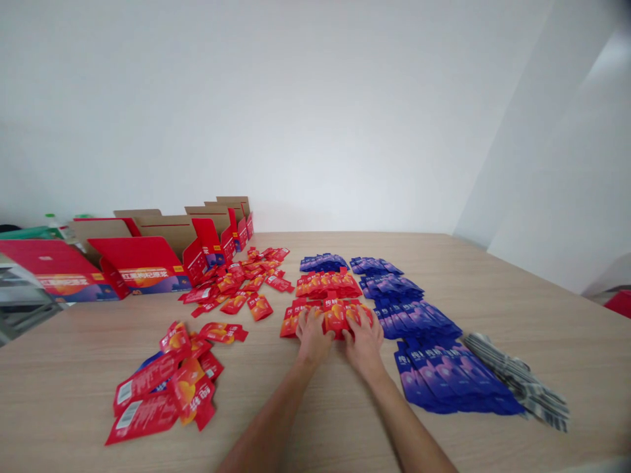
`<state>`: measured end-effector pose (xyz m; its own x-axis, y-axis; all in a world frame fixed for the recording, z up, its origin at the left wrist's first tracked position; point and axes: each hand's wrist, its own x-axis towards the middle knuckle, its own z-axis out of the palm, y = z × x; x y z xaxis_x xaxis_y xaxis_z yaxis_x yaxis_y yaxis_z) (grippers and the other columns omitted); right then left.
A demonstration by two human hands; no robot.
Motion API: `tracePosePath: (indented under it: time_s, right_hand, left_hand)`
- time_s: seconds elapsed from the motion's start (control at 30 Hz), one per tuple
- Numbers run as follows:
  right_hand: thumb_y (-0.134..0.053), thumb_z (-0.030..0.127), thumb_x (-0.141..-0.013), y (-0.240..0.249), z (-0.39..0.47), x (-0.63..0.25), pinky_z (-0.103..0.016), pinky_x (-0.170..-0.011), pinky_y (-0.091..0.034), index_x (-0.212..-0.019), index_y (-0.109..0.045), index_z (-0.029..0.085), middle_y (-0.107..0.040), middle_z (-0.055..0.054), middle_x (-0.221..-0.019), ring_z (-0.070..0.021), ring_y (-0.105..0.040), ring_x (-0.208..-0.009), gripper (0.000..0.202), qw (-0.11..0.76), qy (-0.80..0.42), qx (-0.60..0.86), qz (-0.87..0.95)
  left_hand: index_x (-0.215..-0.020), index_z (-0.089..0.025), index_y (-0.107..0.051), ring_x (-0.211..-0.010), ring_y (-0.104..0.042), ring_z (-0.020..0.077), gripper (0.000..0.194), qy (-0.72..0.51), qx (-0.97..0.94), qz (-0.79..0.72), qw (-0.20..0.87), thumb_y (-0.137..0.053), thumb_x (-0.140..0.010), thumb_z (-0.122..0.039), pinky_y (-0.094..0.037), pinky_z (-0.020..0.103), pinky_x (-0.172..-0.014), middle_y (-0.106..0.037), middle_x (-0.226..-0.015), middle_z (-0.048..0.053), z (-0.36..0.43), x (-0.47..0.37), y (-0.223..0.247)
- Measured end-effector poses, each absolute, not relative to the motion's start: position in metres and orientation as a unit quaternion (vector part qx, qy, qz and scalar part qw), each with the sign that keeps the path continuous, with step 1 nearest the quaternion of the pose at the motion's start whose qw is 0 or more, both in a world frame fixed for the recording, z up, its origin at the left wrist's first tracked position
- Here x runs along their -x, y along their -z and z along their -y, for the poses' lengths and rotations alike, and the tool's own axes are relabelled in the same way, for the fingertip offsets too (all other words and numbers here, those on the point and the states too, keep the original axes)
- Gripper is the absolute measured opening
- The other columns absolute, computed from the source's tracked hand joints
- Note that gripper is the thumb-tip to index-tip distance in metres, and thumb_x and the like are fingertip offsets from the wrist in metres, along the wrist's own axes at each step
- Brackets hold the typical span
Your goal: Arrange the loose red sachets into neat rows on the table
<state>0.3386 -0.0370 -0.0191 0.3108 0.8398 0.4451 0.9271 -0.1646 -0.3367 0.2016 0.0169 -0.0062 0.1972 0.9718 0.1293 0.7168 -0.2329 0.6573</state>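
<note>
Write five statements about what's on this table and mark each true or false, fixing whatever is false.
1. The left hand and the right hand both touch the nearest row of red sachets. True.
2. The striped cloth lies to the left of the hands. False: it lies to the right, next to the nearest row of purple sachets.
3. A second red row lies just beyond the one under the hands. True.
4. The open boxes stand to the right of the hands. False: they stand to the left.
5. Some blue packaging shows in the near loose pile on the left. True.
</note>
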Motion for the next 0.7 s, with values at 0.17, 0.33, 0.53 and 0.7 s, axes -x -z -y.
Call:
tracePosePath:
  time_s: [0.17,0.33,0.53,0.7]
  right_hand:
    - [-0.049,0.029,-0.09,0.027,0.033,-0.34,-0.056,-0.111,-0.022,-0.126,-0.067,0.028,-0.041,-0.006,-0.155,-0.0377,-0.018,-0.146,0.041,0.265,0.091,0.764,0.581]
    - [-0.048,0.028,-0.09,0.033,0.031,-0.339,-0.056,-0.111,-0.019,-0.128,-0.065,0.029,-0.04,-0.004,-0.156,-0.037,-0.016,-0.146,0.041,0.261,0.111,0.76,0.585]
    - [-0.049,0.03,-0.091,0.034,0.032,-0.338,-0.055,-0.112,-0.017,-0.125,-0.067,0.027,-0.041,-0.004,-0.155,-0.0358,-0.017,-0.145,0.038,0.252,0.12,0.757,0.591]
    - [-0.051,0.031,-0.091,0.033,0.034,-0.337,-0.053,-0.112,-0.018,-0.124,-0.068,0.026,-0.041,-0.006,-0.155,-0.035,-0.02,-0.144,0.037,0.254,0.128,0.753,0.593]
  left_hand:
    - [-0.129,-0.021,-0.062,-0.149,-0.017,0.0352,0.051,-0.253,-0.748,-0.577,0.21,-0.061,-0.078,-0.026,-0.018,0.055,-0.118,-0.037,-0.158,0.009,-0.017,-0.207,0.01]
    - [-0.13,-0.02,-0.062,-0.148,-0.018,0.036,0.051,-0.24,-0.761,-0.572,0.191,-0.059,-0.08,-0.025,-0.017,0.055,-0.118,-0.04,-0.156,0.01,-0.018,-0.208,0.013]
    - [-0.123,-0.02,-0.067,-0.147,-0.02,0.0377,0.042,-0.222,-0.778,-0.565,0.161,-0.056,-0.083,-0.026,-0.016,0.058,-0.117,-0.043,-0.154,0.011,-0.017,-0.208,0.018]
    - [-0.122,-0.019,-0.067,-0.147,-0.021,0.038,0.041,-0.222,-0.788,-0.557,0.14,-0.053,-0.085,-0.025,-0.014,0.061,-0.117,-0.044,-0.153,0.012,-0.013,-0.208,0.017]
